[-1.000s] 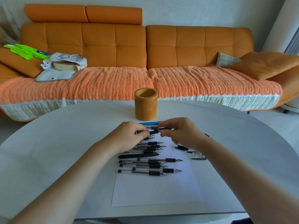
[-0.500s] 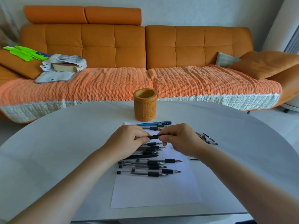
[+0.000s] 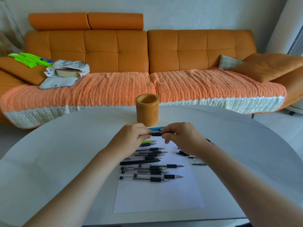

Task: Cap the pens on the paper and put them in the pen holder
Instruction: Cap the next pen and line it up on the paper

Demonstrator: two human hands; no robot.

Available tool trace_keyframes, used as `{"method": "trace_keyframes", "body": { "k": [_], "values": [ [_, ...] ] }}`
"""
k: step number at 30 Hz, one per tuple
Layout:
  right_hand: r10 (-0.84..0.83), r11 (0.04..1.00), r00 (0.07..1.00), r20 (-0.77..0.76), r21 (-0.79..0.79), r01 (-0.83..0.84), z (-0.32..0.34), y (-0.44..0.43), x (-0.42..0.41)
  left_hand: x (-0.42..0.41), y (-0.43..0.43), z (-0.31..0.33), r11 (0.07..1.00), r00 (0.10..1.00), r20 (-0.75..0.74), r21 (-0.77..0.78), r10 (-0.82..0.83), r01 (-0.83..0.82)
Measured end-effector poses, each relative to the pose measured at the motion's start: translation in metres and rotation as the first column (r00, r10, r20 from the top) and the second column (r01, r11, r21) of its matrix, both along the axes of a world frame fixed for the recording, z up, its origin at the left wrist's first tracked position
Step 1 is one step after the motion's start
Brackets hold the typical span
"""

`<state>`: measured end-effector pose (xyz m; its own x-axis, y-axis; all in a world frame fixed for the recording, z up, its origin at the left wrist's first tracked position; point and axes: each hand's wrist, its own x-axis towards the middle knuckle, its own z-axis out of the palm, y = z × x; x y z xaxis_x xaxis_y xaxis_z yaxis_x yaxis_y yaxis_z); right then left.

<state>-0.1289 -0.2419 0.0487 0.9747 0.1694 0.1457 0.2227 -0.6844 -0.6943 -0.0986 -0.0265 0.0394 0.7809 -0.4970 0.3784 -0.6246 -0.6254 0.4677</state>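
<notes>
A black pen (image 3: 156,134) is held level between both hands, just above the far end of the white paper (image 3: 157,197). My left hand (image 3: 131,138) pinches its barrel end. My right hand (image 3: 182,136) grips the other end, where a cap seems to sit on it. Several uncapped black pens (image 3: 150,171) lie in rows on the paper below my hands. A green pen (image 3: 148,142) and a blue pen (image 3: 155,128) lie at the paper's far end. The round bamboo pen holder (image 3: 147,110) stands upright behind them and looks empty.
Loose black caps (image 3: 182,153) and small parts (image 3: 198,164) lie on the white table (image 3: 65,153) right of the paper. An orange sofa (image 3: 147,63) with a bag and cushions runs behind the table.
Both hands have lifted the pen slightly and moved it toward the holder. The green pen beneath them has come into view.
</notes>
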Motion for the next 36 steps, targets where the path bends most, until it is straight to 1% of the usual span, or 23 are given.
{"method": "trace_keyframes", "body": {
  "k": [2,4,6,8,11,14,17,19,22,24,27,29,32,34,36],
  "values": [
    [-0.041,0.999,0.999,0.024,-0.012,0.041,-0.003,-0.003,0.006,0.003,-0.001,-0.001,1.000,0.998,0.068,0.028,0.008,-0.009],
    [-0.118,0.990,0.990,0.076,-0.063,0.123,-0.008,-0.007,0.013,0.007,-0.001,-0.003,0.995,0.982,0.186,0.086,0.038,-0.055],
    [-0.158,0.977,0.984,0.087,-0.127,0.168,-0.015,-0.012,0.020,0.009,0.000,-0.006,0.987,0.971,0.219,0.103,0.097,-0.122],
    [-0.167,0.974,0.984,0.062,-0.145,0.174,-0.021,-0.015,0.025,0.009,0.003,-0.009,0.983,0.978,0.164,0.105,0.132,-0.150],
    [-0.193,0.969,0.980,0.039,-0.149,0.197,-0.027,-0.016,0.031,0.010,0.008,-0.013,0.978,0.990,0.095,0.169,0.106,-0.121],
    [-0.199,0.953,0.977,0.079,-0.218,0.212,-0.031,-0.012,0.036,0.013,0.012,-0.017,0.962,0.991,0.022,0.238,0.131,-0.132],
    [-0.157,0.928,0.976,0.151,-0.314,0.198,-0.035,-0.006,0.039,0.015,0.013,-0.020,0.954,0.988,-0.021,0.264,0.154,-0.143],
    [-0.143,0.917,0.976,0.165,-0.350,0.194,-0.037,-0.004,0.042,0.014,0.012,-0.021,0.944,0.984,-0.053,0.296,0.170,-0.147],
    [-0.131,0.901,0.979,0.158,-0.394,0.184,-0.038,-0.003,0.045,0.015,0.011,-0.022,0.907,0.979,-0.062,0.391,0.195,-0.156],
    [-0.125,0.900,0.982,0.142,-0.401,0.172,-0.039,-0.003,0.044,0.016,0.010,-0.023,0.906,0.978,-0.065,0.393,0.196,-0.156],
    [-0.121,0.899,0.982,0.142,-0.403,0.169,-0.036,-0.006,0.040,0.016,0.007,-0.023,0.922,0.977,-0.064,0.347,0.205,-0.171],
    [-0.150,0.907,0.977,0.149,-0.372,0.196,-0.029,-0.014,0.038,0.016,0.006,-0.021,0.931,0.974,-0.052,0.308,0.220,-0.194],
    [-0.220,0.911,0.965,0.145,-0.322,0.256,-0.017,-0.039,0.032,0.015,0.004,-0.017,0.929,0.974,-0.030,0.306,0.226,-0.207],
    [-0.253,0.911,0.959,0.125,-0.303,0.280,-0.010,-0.058,0.025,0.014,0.001,-0.013,0.929,0.975,-0.012,0.306,0.222,-0.208],
    [-0.276,0.906,0.957,0.093,-0.306,0.291,-0.008,-0.075,0.016,0.012,-0.005,-0.008,0.942,0.980,0.019,0.273,0.196,-0.194]
  ]
}}
